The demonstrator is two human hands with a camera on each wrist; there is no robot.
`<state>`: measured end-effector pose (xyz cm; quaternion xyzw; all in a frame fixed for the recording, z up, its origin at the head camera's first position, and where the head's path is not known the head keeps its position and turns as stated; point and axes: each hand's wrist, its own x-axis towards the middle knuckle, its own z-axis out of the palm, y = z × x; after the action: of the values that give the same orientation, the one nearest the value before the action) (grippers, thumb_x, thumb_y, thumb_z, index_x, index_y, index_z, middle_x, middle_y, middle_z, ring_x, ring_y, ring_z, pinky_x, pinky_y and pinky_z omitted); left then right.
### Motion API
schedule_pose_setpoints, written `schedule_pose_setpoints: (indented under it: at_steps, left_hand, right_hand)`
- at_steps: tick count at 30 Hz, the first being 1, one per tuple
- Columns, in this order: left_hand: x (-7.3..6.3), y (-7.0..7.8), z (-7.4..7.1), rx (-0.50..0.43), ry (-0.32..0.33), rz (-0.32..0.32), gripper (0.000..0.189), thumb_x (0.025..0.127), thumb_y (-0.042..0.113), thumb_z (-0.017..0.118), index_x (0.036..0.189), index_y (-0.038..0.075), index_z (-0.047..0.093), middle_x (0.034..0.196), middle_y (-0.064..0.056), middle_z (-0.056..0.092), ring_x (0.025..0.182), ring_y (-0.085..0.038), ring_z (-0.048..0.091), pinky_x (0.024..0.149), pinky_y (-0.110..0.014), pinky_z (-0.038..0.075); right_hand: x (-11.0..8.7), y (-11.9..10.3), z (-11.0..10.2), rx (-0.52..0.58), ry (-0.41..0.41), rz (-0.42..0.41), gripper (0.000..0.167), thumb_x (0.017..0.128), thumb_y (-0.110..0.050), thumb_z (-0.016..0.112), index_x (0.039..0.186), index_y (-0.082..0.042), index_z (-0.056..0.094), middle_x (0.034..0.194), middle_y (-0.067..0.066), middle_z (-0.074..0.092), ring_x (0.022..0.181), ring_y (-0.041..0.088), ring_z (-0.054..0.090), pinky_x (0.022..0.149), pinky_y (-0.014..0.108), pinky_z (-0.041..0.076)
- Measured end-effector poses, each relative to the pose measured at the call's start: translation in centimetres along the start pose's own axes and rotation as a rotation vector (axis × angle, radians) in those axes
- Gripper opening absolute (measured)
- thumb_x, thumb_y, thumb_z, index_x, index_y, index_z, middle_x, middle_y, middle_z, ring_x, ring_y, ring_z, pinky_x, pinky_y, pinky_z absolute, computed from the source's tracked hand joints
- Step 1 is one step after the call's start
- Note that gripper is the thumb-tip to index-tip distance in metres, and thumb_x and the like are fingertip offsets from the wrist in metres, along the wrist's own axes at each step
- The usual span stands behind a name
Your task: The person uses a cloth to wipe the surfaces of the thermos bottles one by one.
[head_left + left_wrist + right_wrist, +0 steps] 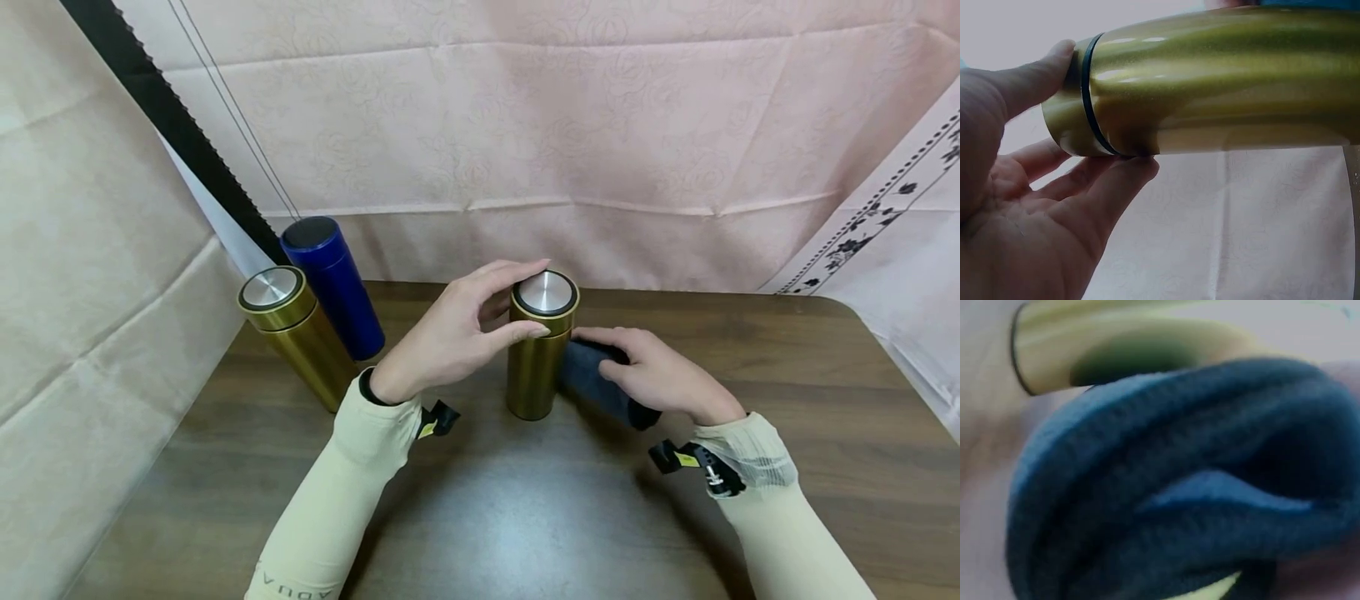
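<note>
My left hand [457, 337] holds the top of a gold thermos flask [534, 379], with the thumb on the near side of the lid and the fingers behind it. The flask stands upright on the table, its silver lid disc facing up. In the left wrist view, the fingers and thumb lie around the gold lid, beside the dark ring on the flask [1222, 81]. My right hand [667, 375] grips a folded dark blue cloth [596, 379] against the flask's right side. Thick folds of the cloth [1116, 462] fill much of the right wrist view.
A second gold flask [318, 358] stands to the left, with a blue flask [337, 283] that has a dark lid just behind it. Pale patterned cloth [487, 150] hangs along the back edge of the wooden table [510, 517] and down its left side.
</note>
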<state>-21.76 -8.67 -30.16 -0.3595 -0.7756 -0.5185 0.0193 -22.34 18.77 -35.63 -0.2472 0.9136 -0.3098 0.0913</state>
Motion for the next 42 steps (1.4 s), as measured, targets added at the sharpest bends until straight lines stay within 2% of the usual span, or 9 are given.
schedule_pose_setpoints:
  at_steps: [3, 7, 13, 17, 25, 28, 32, 37, 42]
  left_hand:
    - [0.0, 0.1, 0.1, 0.084, 0.028, 0.009, 0.064, 0.092, 0.02, 0.078, 0.149, 0.013, 0.051, 0.14, 0.0, 0.058, 0.126, -0.007, 0.058, 0.109, -0.022, 0.049]
    - [0.0, 0.2, 0.5, 0.162, 0.121, 0.027, 0.065, 0.086, 0.026, 0.082, 0.144, 0.014, 0.055, 0.138, 0.003, 0.056, 0.124, -0.005, 0.057, 0.104, -0.024, 0.052]
    - [0.0, 0.8, 1.1, 0.209, 0.289, 0.064, 0.062, 0.074, 0.034, 0.093, 0.127, 0.015, 0.066, 0.122, 0.003, 0.062, 0.111, -0.004, 0.063, 0.091, -0.024, 0.059]
    - [0.0, 0.9, 1.4, 0.211, 0.339, 0.048, 0.057, 0.07, 0.033, 0.096, 0.117, 0.012, 0.071, 0.111, 0.003, 0.068, 0.103, -0.005, 0.066, 0.086, -0.021, 0.06]
    - [-0.1, 1.2, 1.3, 0.274, 0.325, 0.024, 0.055, 0.071, 0.03, 0.095, 0.115, 0.009, 0.072, 0.105, -0.001, 0.069, 0.091, -0.009, 0.062, 0.075, -0.024, 0.057]
    - [-0.2, 1.3, 1.2, 0.293, 0.304, 0.021, 0.055, 0.072, 0.029, 0.095, 0.116, 0.007, 0.071, 0.106, -0.002, 0.068, 0.09, -0.01, 0.061, 0.074, -0.024, 0.056]
    - [-0.2, 1.5, 1.0, 0.299, 0.276, 0.015, 0.055, 0.074, 0.028, 0.094, 0.118, 0.005, 0.069, 0.109, -0.005, 0.067, 0.096, -0.011, 0.061, 0.078, -0.024, 0.057]
    - [-0.2, 1.5, 1.0, 0.273, 0.246, 0.003, 0.055, 0.077, 0.024, 0.092, 0.122, 0.004, 0.067, 0.112, -0.006, 0.064, 0.1, -0.012, 0.061, 0.085, -0.023, 0.059]
    - [-0.4, 1.5, 0.9, 0.256, 0.223, -0.009, 0.054, 0.079, 0.022, 0.09, 0.123, 0.004, 0.066, 0.112, -0.005, 0.063, 0.101, -0.012, 0.06, 0.086, -0.023, 0.059]
  right_hand:
    - [-0.5, -0.1, -0.9, 0.023, 0.033, -0.018, 0.055, 0.099, -0.003, 0.051, 0.149, -0.025, 0.052, 0.146, 0.0, 0.059, 0.111, 0.018, 0.054, 0.093, 0.03, 0.042]
    - [-1.1, -0.5, -1.9, 0.072, 0.057, -0.038, 0.059, 0.097, 0.0, 0.05, 0.146, -0.033, 0.054, 0.138, -0.002, 0.062, 0.106, 0.019, 0.057, 0.088, 0.026, 0.046]
    - [-1.7, -1.1, -2.5, 0.162, 0.11, -0.049, 0.063, 0.095, 0.004, 0.05, 0.143, -0.037, 0.053, 0.131, -0.003, 0.064, 0.101, 0.021, 0.06, 0.083, 0.026, 0.049]
    - [-1.6, -1.6, -2.3, 0.178, 0.138, -0.072, 0.065, 0.095, 0.004, 0.048, 0.147, -0.035, 0.049, 0.133, 0.0, 0.063, 0.102, 0.021, 0.06, 0.083, 0.025, 0.049]
    - [-0.6, -2.1, -0.4, 0.163, 0.251, -0.121, 0.061, 0.097, 0.004, 0.047, 0.15, -0.028, 0.05, 0.124, 0.007, 0.062, 0.094, 0.022, 0.052, 0.079, 0.027, 0.043]
    - [0.1, -1.7, 0.7, 0.19, 0.251, -0.107, 0.059, 0.098, 0.002, 0.045, 0.149, -0.028, 0.051, 0.121, 0.007, 0.059, 0.095, 0.022, 0.049, 0.08, 0.031, 0.04]
    - [1.0, -0.9, 2.2, 0.224, 0.215, -0.066, 0.054, 0.1, 0.0, 0.043, 0.146, -0.028, 0.052, 0.117, 0.007, 0.055, 0.098, 0.021, 0.047, 0.083, 0.034, 0.039]
    - [1.8, 0.2, 3.7, 0.196, 0.144, -0.055, 0.046, 0.1, -0.001, 0.043, 0.137, -0.026, 0.057, 0.112, 0.007, 0.055, 0.099, 0.021, 0.047, 0.084, 0.035, 0.04]
    - [2.1, 1.0, 4.8, 0.119, 0.058, -0.053, 0.048, 0.102, -0.003, 0.042, 0.142, -0.028, 0.055, 0.129, 0.002, 0.058, 0.114, 0.019, 0.049, 0.096, 0.039, 0.041]
